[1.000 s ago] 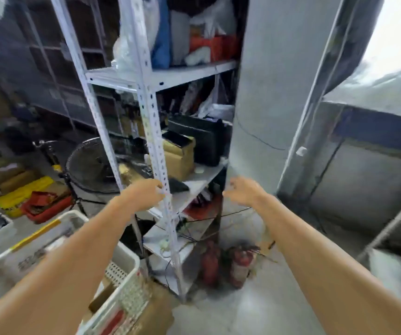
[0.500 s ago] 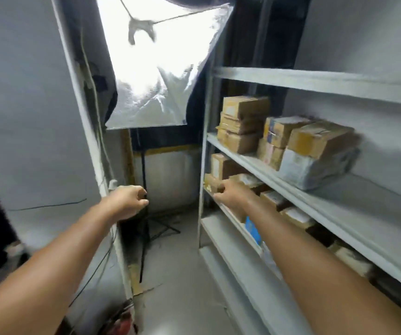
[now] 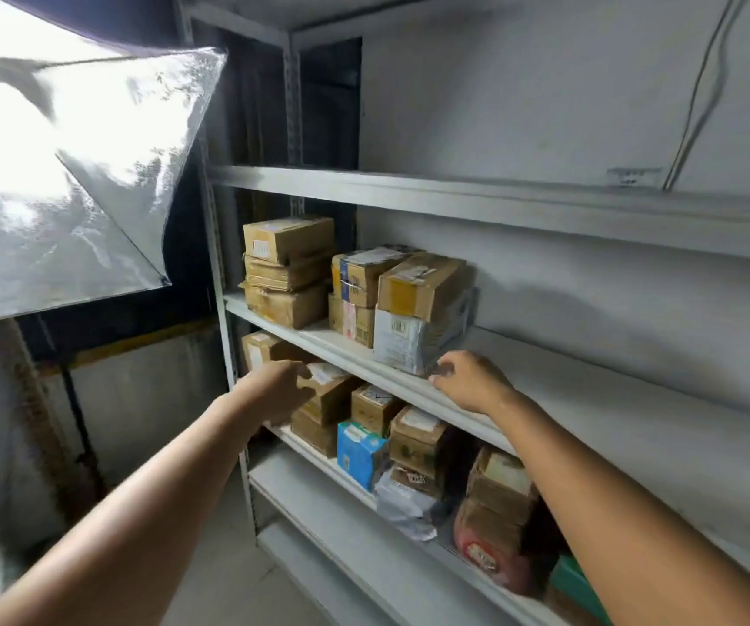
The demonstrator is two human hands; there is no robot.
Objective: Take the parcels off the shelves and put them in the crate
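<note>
**Both hands at the shelves, no parcel lifted yet**

The left hand (image 3: 276, 390) reaches into the lower shelf (image 3: 303, 446) of the grey metal shelving unit (image 3: 227, 354) and lies against a brown cardboard box with a white label (image 3: 332, 395). Its fingers are hidden, so I cannot tell whether it grips.

The right hand (image 3: 474, 384) rests at the front edge of the middle shelf (image 3: 612, 399). Its fingers are loosely bent and hold nothing. The fingertips sit at the near corner of a grey plastic-wrapped parcel (image 3: 409, 343), probably because that parcel is closest.

More brown cardboard parcels (image 3: 289, 273) are stacked at that shelf's left end. The crate is out of view.

The room has a plain grey wall (image 3: 522, 106) with a thin cable (image 3: 698, 83) hanging down it. A lit silver softbox (image 3: 93, 173) stands left of the unit.
</note>
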